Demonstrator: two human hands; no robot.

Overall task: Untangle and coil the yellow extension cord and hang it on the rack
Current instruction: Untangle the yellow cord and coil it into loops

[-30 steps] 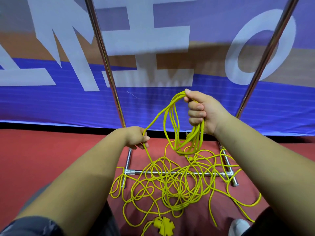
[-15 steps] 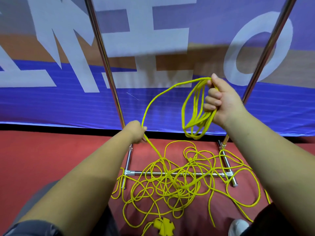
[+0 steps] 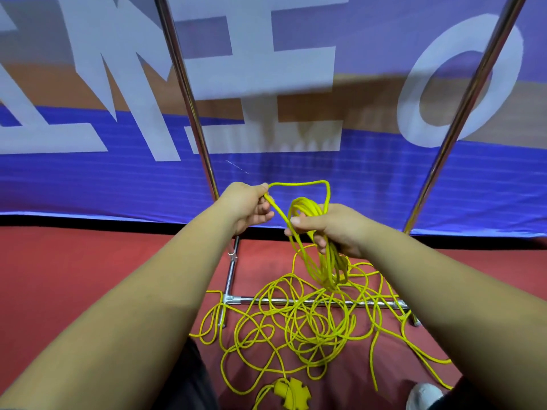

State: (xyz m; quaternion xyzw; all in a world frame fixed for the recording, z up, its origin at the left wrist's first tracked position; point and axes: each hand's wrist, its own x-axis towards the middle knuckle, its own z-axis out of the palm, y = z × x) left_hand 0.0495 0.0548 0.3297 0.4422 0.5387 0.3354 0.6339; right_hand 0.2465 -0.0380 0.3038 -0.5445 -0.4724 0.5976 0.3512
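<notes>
My right hand (image 3: 334, 229) grips a bundle of several loops of the yellow extension cord (image 3: 322, 261), which hang down below the fist. My left hand (image 3: 248, 208) pinches one strand of the same cord just to the left. A short arc of cord runs between the two hands. The remaining cord lies in a tangled heap (image 3: 302, 327) on the red floor, across the base of the rack (image 3: 296, 300). The cord's yellow multi-outlet end (image 3: 291, 393) rests at the bottom of the view. The rack's two metal uprights (image 3: 189, 99) rise behind my hands.
A blue, brown and white banner (image 3: 88, 173) stands right behind the rack. Red floor (image 3: 74, 276) spreads to the left. A white shoe tip (image 3: 423, 396) shows at the bottom right, close to the loose cord.
My right hand came down and left with the coil, toward my left hand. My left hand rose slightly, bringing a new loop of cord to the bundle.
</notes>
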